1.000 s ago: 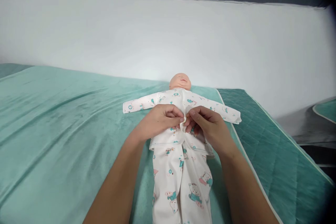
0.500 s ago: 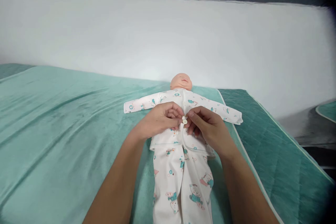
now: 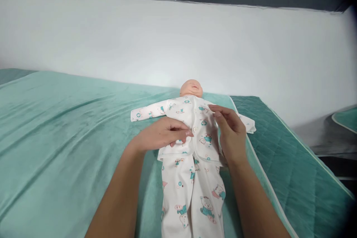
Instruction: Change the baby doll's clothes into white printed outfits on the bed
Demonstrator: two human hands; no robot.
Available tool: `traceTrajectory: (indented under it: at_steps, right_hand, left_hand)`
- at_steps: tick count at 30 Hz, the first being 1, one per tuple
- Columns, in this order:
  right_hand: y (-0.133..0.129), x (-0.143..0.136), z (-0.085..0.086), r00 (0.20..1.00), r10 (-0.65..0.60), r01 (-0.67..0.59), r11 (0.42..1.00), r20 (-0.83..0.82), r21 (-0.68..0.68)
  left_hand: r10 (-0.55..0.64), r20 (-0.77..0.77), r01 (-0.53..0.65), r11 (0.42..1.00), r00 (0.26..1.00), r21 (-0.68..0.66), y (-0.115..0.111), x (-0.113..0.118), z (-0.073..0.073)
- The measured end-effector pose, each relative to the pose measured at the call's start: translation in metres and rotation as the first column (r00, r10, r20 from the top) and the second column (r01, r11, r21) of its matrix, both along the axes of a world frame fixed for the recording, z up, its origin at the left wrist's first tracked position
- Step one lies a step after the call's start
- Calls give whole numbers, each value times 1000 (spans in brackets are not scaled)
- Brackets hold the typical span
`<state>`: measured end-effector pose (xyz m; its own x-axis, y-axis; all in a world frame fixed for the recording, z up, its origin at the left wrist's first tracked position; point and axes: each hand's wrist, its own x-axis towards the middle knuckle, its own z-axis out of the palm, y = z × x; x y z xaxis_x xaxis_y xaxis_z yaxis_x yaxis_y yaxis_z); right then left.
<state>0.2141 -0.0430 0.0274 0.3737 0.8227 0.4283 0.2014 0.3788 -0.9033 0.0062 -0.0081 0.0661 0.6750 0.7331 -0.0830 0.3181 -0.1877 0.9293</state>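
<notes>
A baby doll (image 3: pixel 192 87) lies on its back in a white printed shirt (image 3: pixel 182 109) and matching trousers (image 3: pixel 206 189). A round pale button (image 3: pixel 195 129) sits flat at the middle of the shirt's front opening. Just left of it is my left hand (image 3: pixel 167 132), its fingers loosely bent and the thumb tip by the placket, with nothing visible in its grasp. My right hand (image 3: pixel 230 126) hovers over the doll's chest on the right, fingers apart from the thumb and holding nothing. It covers part of the shirt's right sleeve.
A light green sheet (image 3: pixel 69 130) with soft creases covers the bed under the doll. On the right lies a darker green quilted pad (image 3: pixel 281 156) along the white-edged border. A white wall (image 3: pixel 167 41) rises behind the doll's head.
Both hands have come off the button. My right hand has moved right and slightly up, its fingers parting; my left has drawn back a little to the left. The button now lies flat.
</notes>
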Motion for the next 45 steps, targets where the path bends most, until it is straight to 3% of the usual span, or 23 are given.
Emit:
traceTrajectory:
  at_steps: [3,6,9,11,15,20,28,36,45]
  right_hand:
    - [0,-2,-4,984,73,-67,997,165,-44]
    - [2,-3,-9,947,137,-133,991,290,-34]
    - [5,-3,-12,925,147,-145,989,350,-31]
    - [6,-4,-14,924,130,-128,991,360,-28]
    - [8,-4,-17,920,110,-119,993,377,0]
    - [19,5,-18,921,97,-100,995,377,-10]
    - [44,15,-15,863,211,-179,977,459,-113]
    - [49,17,-12,760,234,-222,970,606,-97]
    - [48,12,-10,814,183,-160,983,551,-90]
  left_hand:
    - [192,175,-210,974,966,87,0,7,-5]
    - [338,315,-426,861,887,277,4,19,-16]
    - [299,335,-443,713,893,544,16,32,-28]
    - [245,323,-400,670,914,625,27,39,-33]
    - [194,192,-272,715,962,644,46,47,-37]
    - [209,15,-164,718,978,676,48,46,-37]
    - [232,53,-208,715,971,667,44,47,-36]
    - [219,89,-223,724,972,653,46,46,-39]
    - [239,96,-245,733,966,634,46,45,-42]
